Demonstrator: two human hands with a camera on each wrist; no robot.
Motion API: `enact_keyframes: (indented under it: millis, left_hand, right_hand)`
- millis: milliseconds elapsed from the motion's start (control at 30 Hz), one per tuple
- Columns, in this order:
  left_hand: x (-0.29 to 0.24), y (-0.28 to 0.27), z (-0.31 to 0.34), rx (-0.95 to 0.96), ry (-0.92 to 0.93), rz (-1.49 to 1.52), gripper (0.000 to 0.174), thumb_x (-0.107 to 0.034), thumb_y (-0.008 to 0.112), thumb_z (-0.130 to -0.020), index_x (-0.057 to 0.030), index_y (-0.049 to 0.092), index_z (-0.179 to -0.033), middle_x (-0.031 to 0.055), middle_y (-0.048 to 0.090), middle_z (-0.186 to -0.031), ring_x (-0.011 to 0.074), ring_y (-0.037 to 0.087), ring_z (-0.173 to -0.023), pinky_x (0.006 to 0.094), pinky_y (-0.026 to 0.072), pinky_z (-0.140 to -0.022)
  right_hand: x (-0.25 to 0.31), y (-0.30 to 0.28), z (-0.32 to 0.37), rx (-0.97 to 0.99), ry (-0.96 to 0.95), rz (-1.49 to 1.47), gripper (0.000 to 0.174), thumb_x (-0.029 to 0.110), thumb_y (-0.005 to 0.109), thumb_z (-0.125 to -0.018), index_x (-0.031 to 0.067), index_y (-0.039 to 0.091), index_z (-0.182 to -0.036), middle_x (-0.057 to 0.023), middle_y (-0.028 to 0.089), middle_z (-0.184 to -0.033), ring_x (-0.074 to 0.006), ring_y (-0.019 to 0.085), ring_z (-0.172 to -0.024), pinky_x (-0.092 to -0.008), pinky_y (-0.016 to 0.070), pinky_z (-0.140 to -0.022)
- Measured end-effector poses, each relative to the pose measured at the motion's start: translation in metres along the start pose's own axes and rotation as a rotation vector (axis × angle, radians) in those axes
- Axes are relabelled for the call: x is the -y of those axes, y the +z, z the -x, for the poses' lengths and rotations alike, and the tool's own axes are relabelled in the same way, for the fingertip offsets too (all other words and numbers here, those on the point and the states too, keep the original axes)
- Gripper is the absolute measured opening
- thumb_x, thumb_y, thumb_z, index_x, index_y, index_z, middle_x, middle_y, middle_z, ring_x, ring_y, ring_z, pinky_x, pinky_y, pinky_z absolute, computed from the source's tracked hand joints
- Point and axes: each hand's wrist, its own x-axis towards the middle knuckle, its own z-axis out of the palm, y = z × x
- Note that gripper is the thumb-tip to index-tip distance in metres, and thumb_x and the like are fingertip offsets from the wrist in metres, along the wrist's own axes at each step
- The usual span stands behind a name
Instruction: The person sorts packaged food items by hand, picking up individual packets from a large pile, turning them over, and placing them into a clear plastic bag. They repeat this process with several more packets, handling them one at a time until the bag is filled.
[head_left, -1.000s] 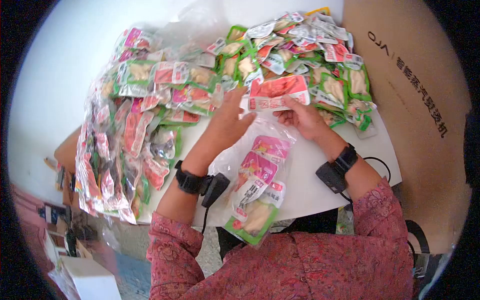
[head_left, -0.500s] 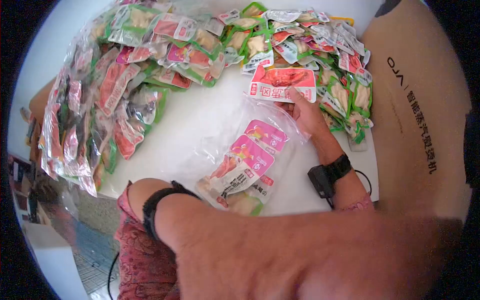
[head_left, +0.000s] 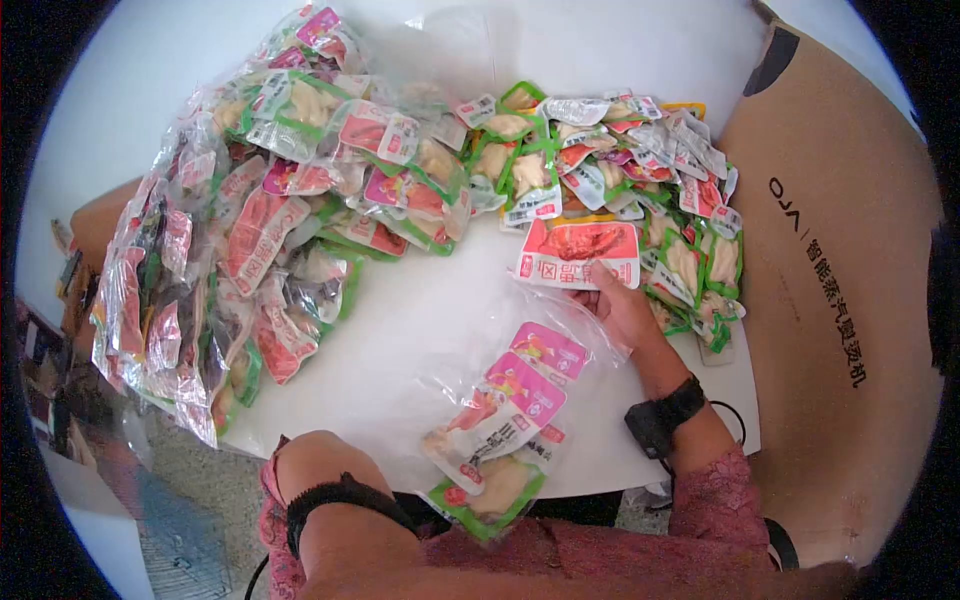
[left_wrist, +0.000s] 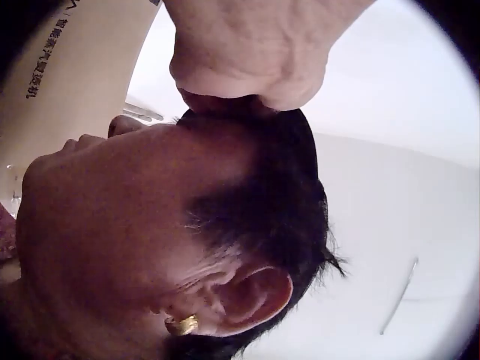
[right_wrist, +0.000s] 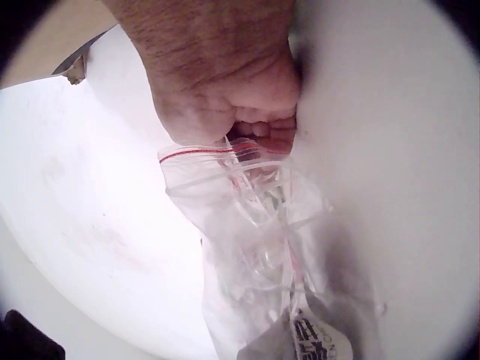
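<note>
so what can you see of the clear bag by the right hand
The bag is clear, crinkly plastic with a red zip line along its mouth. It lies flat on the white table, mouth away from the person, and its bottom end seems to hang over the near edge. Inside are several packs, pink-labelled ones on top and a green-edged one at the bottom. The right hand grips the bag at its mouth. A red packet lies just beyond.

Packing room — heaped snack packets (head_left: 400,170), carton (head_left: 840,300)
</note>
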Motion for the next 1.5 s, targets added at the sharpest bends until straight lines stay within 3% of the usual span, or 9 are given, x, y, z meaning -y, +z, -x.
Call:
enact_keyframes:
  millis: [633,667,767,833,967,1033,1167,1300,1500]
  left_hand:
    - [0.007,0.041,-0.033,0.161,-0.082,0.644,0.027,0.003,0.028,-0.085,-0.0002,0.055,-0.082,0.0180,0.056,-0.084,0.0265,0.056,-0.071,0.0335,0.0495,-0.060]
    - [-0.012,0.053,-0.036,-0.050,-0.318,0.533,0.030,-0.006,0.030,-0.088,0.0026,0.057,-0.081,0.0215,0.055,-0.085,0.0302,0.054,-0.070,0.0374,0.0447,-0.057]
    - [0.004,0.061,-0.039,0.120,-0.194,0.245,0.030,-0.015,0.040,-0.088,0.0009,0.058,-0.070,0.0146,0.057,-0.065,0.0214,0.055,-0.053,0.0264,0.0415,-0.042]
    - [0.010,0.043,-0.039,0.313,-0.236,0.168,0.023,-0.012,0.046,-0.085,0.0000,0.060,-0.070,0.0112,0.059,-0.064,0.0180,0.059,-0.055,0.0230,0.0454,-0.045]
    - [0.024,-0.010,-0.024,0.428,-0.753,0.067,0.026,-0.021,0.057,-0.081,0.0010,0.055,-0.094,0.0094,0.058,-0.090,0.0156,0.054,-0.078,0.0272,0.0420,-0.069]
    - [0.023,-0.018,-0.017,-0.320,-0.942,-0.506,0.018,-0.021,0.052,-0.084,-0.0027,0.054,-0.086,0.0035,0.056,-0.076,0.0092,0.053,-0.067,0.0219,0.0435,-0.061]
    - [0.031,-0.112,0.052,-0.835,-0.991,-0.768,0.021,-0.027,0.051,-0.084,-0.0065,0.050,-0.083,0.0028,0.053,-0.076,0.0120,0.054,-0.068,0.0222,0.0425,-0.057]
    - [0.045,-0.125,0.079,-0.973,-1.054,-0.840,0.042,-0.039,0.054,-0.081,-0.0049,0.042,-0.103,0.0064,0.050,-0.094,0.0145,0.054,-0.074,0.0248,0.0444,-0.058]
    - [0.073,-0.138,0.083,-0.930,-0.940,-0.786,0.036,-0.037,0.051,-0.083,-0.0067,0.047,-0.102,0.0036,0.055,-0.082,0.0125,0.054,-0.068,0.0245,0.0418,-0.056]
  right_hand:
    - [0.002,-0.009,0.004,0.055,0.011,0.150,0.035,0.034,0.043,-0.088,0.0028,0.055,-0.099,-0.0073,0.060,-0.088,-0.0106,0.054,-0.073,-0.0251,0.0444,-0.068]
    - [0.002,-0.009,0.004,0.037,0.038,0.142,0.034,0.033,0.044,-0.088,0.0028,0.055,-0.099,-0.0071,0.059,-0.089,-0.0104,0.054,-0.074,-0.0249,0.0442,-0.068]
    - [0.003,-0.012,-0.003,0.043,0.041,0.170,0.034,0.033,0.045,-0.087,0.0029,0.055,-0.100,-0.0062,0.059,-0.090,-0.0099,0.054,-0.076,-0.0238,0.0434,-0.069]
    - [0.004,-0.009,-0.001,0.030,0.030,0.069,0.035,0.034,0.045,-0.087,0.0029,0.055,-0.101,-0.0059,0.059,-0.090,-0.0098,0.054,-0.076,-0.0227,0.0428,-0.069]
    - [0.002,-0.021,-0.005,0.022,0.058,0.073,0.035,0.035,0.044,-0.087,0.0034,0.056,-0.098,-0.0051,0.059,-0.084,-0.0098,0.053,-0.072,-0.0221,0.0427,-0.066]
    - [0.008,-0.017,0.002,0.027,0.041,0.053,0.034,0.035,0.045,-0.087,0.0040,0.056,-0.096,-0.0045,0.059,-0.082,-0.0098,0.053,-0.069,-0.0227,0.0428,-0.065]
    - [0.008,-0.009,0.004,0.013,-0.092,0.051,0.032,0.035,0.046,-0.086,0.0054,0.056,-0.093,-0.0042,0.059,-0.079,-0.0106,0.053,-0.066,-0.0234,0.0423,-0.060]
    - [0.009,-0.010,0.003,0.049,-0.136,0.009,0.030,0.033,0.047,-0.086,0.0060,0.056,-0.093,-0.0042,0.059,-0.079,-0.0109,0.053,-0.066,-0.0237,0.0417,-0.059]
    - [0.012,0.000,0.012,0.029,-0.142,-0.012,0.029,0.031,0.049,-0.084,0.0068,0.053,-0.099,-0.0048,0.059,-0.090,-0.0131,0.056,-0.079,-0.0261,0.0440,-0.066]
